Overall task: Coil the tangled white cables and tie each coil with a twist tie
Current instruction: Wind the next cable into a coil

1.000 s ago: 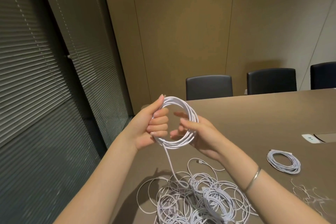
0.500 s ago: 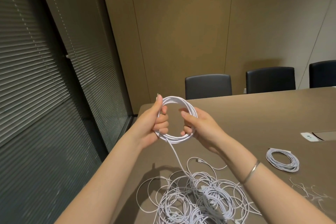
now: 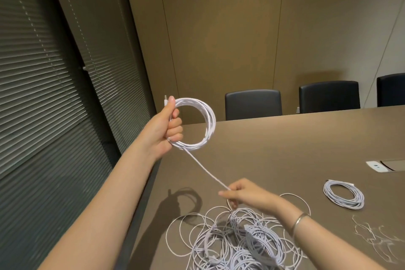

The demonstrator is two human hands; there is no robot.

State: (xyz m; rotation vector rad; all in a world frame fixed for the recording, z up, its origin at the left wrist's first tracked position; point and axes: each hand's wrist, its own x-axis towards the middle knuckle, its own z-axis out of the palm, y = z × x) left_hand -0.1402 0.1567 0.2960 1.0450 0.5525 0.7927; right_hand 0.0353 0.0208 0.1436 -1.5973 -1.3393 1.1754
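Left hand point(image 3: 166, 129) is gripping the coil point(image 3: 202, 125) up in the air, fingers curled tight round its left side, with the plug end poking out above the thumb; a single cable strand point(image 3: 205, 170) is running taut from the bottom of the coil down to the right hand point(image 3: 245, 195), which is pinching it between thumb and fingers just above the tangled pile point(image 3: 238, 239); the pile is sprawling over the near part of the table point(image 3: 285, 144), loops going everywhere; off to the right a finished coil point(image 3: 343, 196) is lying flat on its own; a loose bunch of twist ties point(image 3: 377, 237) is sitting near the right edge; three dark chairs point(image 3: 253, 104) are lining the far side.
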